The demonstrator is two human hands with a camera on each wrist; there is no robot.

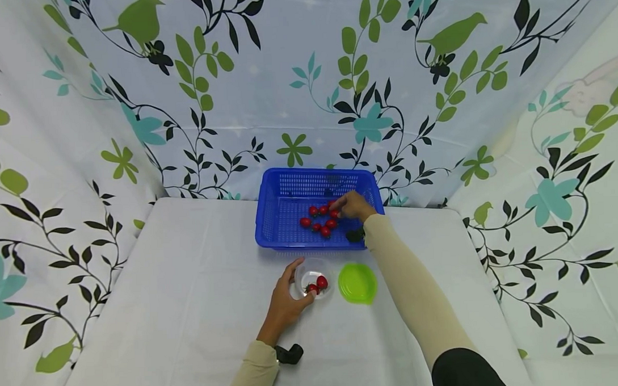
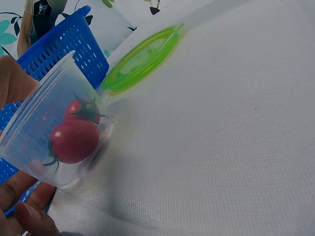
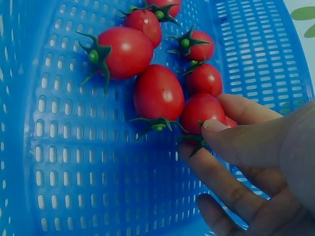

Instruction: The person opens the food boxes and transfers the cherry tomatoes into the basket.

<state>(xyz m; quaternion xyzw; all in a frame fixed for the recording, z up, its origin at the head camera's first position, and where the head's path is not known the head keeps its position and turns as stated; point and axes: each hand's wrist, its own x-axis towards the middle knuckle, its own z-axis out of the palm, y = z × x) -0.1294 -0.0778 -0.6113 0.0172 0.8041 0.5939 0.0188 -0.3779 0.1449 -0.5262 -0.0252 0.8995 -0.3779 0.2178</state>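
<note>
Fingers and thumb of the right hand [image 1: 354, 205] are pinched on a small red tomato [image 3: 203, 114] inside the blue basket [image 1: 283, 188]. In the right wrist view the thumb tip lies on the tomato's green stalk end, one finger lies behind it and another below it. Just beyond that tomato, away from the palm, lie more tomatoes [image 3: 158, 91] in a loose cluster on the basket's slotted floor, several touching one another, their green stalks pointing different ways. The right arm, in a pale sleeve [image 1: 409, 286], reaches over the near rim of the basket.

Nearer the person, the left hand [image 1: 284, 302] is curled round a clear plastic cup [image 1: 314, 279] on the white tablecloth [image 1: 189, 288], thumb on one side and fingers on the other. The left wrist view shows the cup tilted, with two tomatoes in the cup [image 2: 74, 140] lying against each other at its bottom. Just to the right of that hand and cup, a green lid [image 1: 357, 283] lies flat on the cloth, close to the cup; whether they touch cannot be told. The basket stands just beyond both.
</note>
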